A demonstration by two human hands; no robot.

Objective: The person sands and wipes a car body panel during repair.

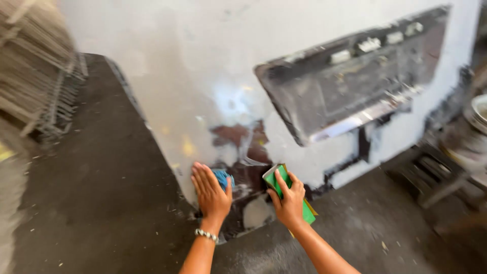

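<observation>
A large white-coated panel (193, 76) with a dark recessed opening (350, 86) stands in front of me, and a brown patch (238, 139) is rubbed bare near its lower edge. My left hand (210, 193) presses flat on a blue cloth (223, 177) against the panel's lower edge. My right hand (289, 198) grips a folded green sheet with a yellow backing (278, 180), held against the panel just right of the bare patch. A beaded bracelet circles my left wrist.
Dark concrete floor (101, 193) with scattered debris lies below. A stack of grey slatted material (35, 66) stands at the far left. A metal frame (436, 172) and a round container (479, 114) sit at the right edge.
</observation>
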